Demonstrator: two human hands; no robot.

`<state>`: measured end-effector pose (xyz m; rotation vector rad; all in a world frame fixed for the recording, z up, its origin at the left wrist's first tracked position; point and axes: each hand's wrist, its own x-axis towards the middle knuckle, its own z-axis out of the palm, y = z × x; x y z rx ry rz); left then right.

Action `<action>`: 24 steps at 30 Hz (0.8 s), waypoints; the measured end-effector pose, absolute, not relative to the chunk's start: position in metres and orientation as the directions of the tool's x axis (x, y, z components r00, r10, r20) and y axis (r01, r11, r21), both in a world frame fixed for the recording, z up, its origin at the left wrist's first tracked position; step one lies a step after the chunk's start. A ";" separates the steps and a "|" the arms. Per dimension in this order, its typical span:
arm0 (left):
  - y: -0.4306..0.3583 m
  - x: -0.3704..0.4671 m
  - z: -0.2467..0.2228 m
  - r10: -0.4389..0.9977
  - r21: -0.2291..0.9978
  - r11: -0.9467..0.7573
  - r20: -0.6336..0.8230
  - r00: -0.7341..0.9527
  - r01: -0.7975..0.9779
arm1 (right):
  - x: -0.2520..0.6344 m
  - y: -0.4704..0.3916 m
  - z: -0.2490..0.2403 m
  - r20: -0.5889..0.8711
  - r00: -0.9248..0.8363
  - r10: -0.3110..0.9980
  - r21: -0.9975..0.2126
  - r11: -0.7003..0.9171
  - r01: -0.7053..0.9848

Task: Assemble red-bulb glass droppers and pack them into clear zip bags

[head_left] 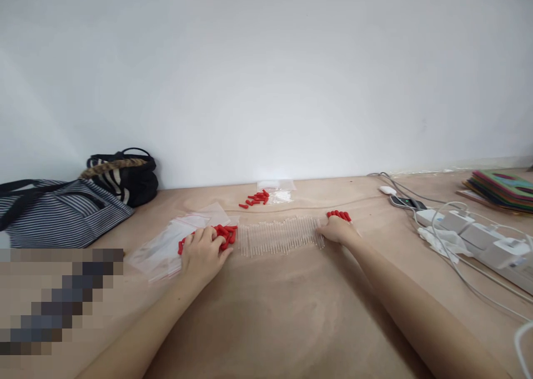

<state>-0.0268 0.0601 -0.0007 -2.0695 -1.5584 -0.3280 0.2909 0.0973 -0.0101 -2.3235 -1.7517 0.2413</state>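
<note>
My left hand lies with bent fingers over a pile of red dropper bulbs, its fingertips among them. Under the pile spread several clear zip bags. Beside that hand, a long row of thin clear dropper tubes lies side by side on the table. At the row's right end is my right hand, its fingers drawn together at the last tubes; what is between the fingertips is hidden. Just beyond its knuckles sits a short line of red bulbs.
Near the wall lie more loose red bulbs and a clear bag with tubes. On the left stand a striped bag and a black bag. At right are a power strip with chargers, cables and stacked coloured sheets.
</note>
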 end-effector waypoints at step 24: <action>0.021 0.028 -0.020 0.791 0.513 -0.601 0.272 0.548 0.613 | 0.254 0.026 -0.035 0.537 -0.527 0.658 -0.288 0.731 0.619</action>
